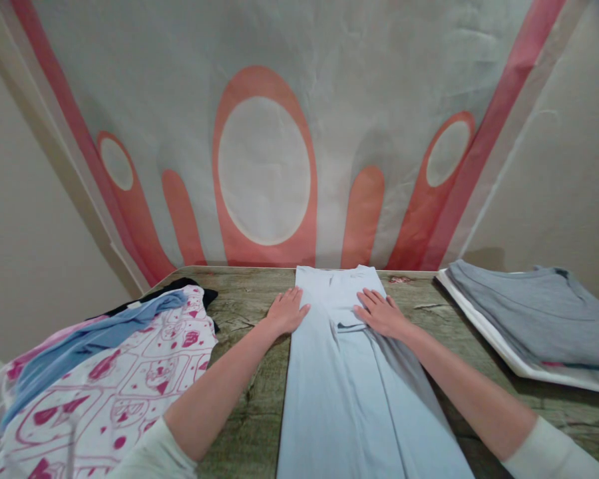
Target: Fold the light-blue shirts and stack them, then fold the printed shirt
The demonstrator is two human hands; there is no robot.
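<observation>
A light blue garment [324,386] lies lengthwise down the middle of the table, folded into a long strip, with its narrow end at the far edge. It looks like a shirt or dress, but I cannot tell which. My left hand [287,311] rests flat on its left edge near the far end, fingers stretched out. On the right side, my right hand [379,313] lies flat with fingers spread, beside a small folded flap in the cloth. Neither hand grips anything. The near end of the garment runs out of view at the bottom.
To the left is a loose heap of clothes: a white garment with pink print [164,372], a blue one [94,336] and a black one [154,296]. A folded stack with a grey shirt [529,313] on top sits at right. Behind the wooden table [249,399] hangs a printed backdrop [329,66].
</observation>
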